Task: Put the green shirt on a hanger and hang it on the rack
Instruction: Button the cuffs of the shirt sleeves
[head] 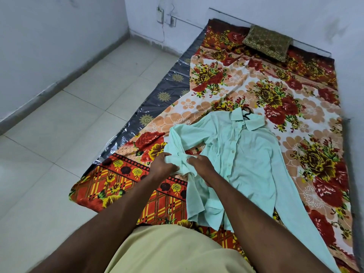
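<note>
A pale green button-up shirt [248, 160] lies front-up on a floral bedsheet [295, 99], collar pointing away from me. A black hanger hook [247, 113] pokes out at the collar; the rest of the hanger is hidden inside the shirt. The shirt's left sleeve is folded across toward me. My left hand [162, 167] and my right hand [202, 165] both grip the cuff end of that sleeve, close together. The other sleeve stretches down the right side of the bed. No rack is in view.
The mattress [157, 107] lies on a tiled floor [69, 125] against white walls, its plastic-wrapped edge showing on the left. A brown patterned pillow [267, 43] sits at the far end. Wall sockets with a hanging cable [163, 18] are at the back corner.
</note>
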